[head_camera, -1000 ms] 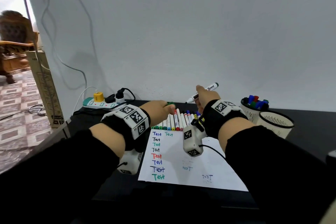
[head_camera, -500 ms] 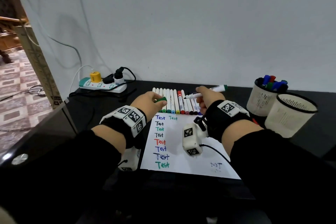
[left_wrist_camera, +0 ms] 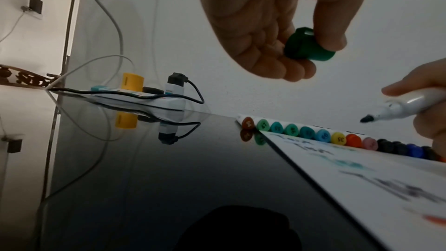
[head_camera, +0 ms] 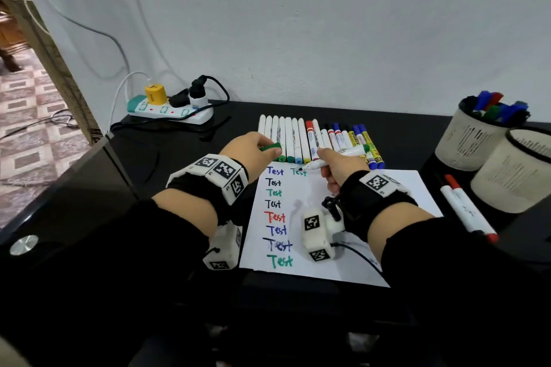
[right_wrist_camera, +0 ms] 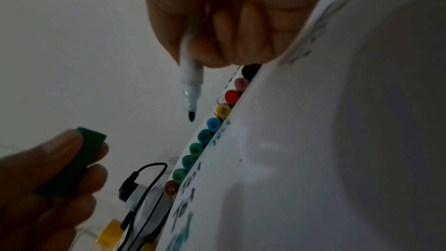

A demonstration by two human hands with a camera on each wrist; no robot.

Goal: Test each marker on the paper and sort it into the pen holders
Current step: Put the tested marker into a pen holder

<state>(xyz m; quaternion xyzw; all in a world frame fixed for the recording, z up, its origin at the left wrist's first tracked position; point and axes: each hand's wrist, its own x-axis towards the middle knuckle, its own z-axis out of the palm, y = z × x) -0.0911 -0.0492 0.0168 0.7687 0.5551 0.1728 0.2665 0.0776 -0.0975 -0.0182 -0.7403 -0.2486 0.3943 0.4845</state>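
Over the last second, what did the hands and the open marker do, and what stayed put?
The right hand brought the uncapped marker down from a raised, tilted pose until its tip sits just above the paper, beside the second "Test" in the top row. Nothing was picked up or let go. The left hand still pinches the green cap, and the row of markers and both holders stayed put.

Head camera looks down at the paper from above — both low wrist cameras share its marker row.
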